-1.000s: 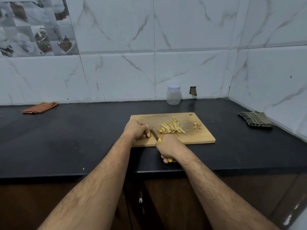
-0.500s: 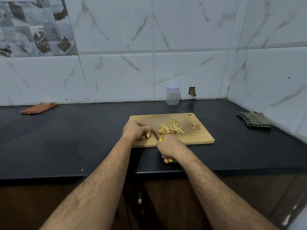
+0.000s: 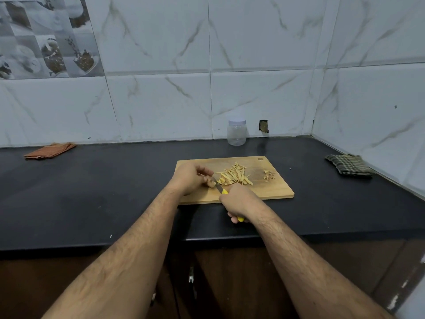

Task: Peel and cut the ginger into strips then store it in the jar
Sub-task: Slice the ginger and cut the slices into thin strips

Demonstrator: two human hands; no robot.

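left hand [image 3: 192, 178] pinches ginger stub [image 3: 211, 183] at its fingertips; right hand [image 3: 239, 201] grips knife [image 3: 221, 189], blade just beside. stub looks small, firm, likely slippery: hold far side, fingertips tucked.

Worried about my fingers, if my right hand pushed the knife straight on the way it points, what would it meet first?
Probably the ginger piece held by your left hand. The right hand aims the knife up-left, blade tip already beside it, though depth is unclear.
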